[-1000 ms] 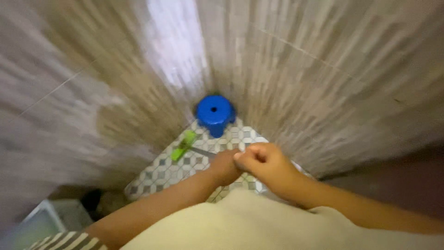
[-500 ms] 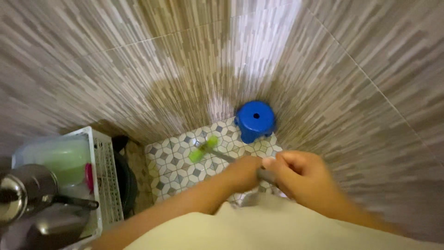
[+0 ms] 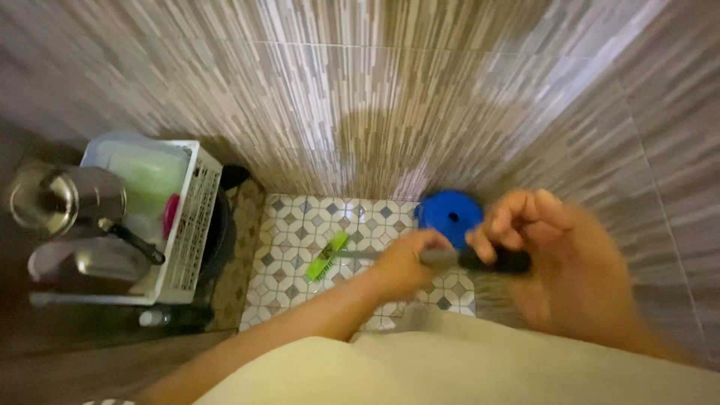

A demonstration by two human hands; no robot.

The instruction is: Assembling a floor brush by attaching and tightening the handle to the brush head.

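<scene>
Both my hands grip a long grey and black handle point(image 3: 480, 259) that runs down to a green brush head point(image 3: 327, 257) resting on the patterned floor tiles point(image 3: 296, 225). My left hand point(image 3: 405, 262) is closed around the handle lower down. My right hand point(image 3: 555, 262), blurred by motion, holds the black upper end. A round blue stool point(image 3: 448, 215) stands on the floor just behind my hands, against the striped tiled wall point(image 3: 375, 112).
At the left a white plastic basket point(image 3: 191, 225) holds a steel pot point(image 3: 64, 199), a pan with a black handle point(image 3: 131, 240) and green and pink items. A dark bucket-like object point(image 3: 225, 232) sits between basket and floor tiles. Walls close in on the right.
The view has swung right and steadied, so the basket of pots is fully in sight. The stool and both hands sit further right; both hands still hold the brush handle.
</scene>
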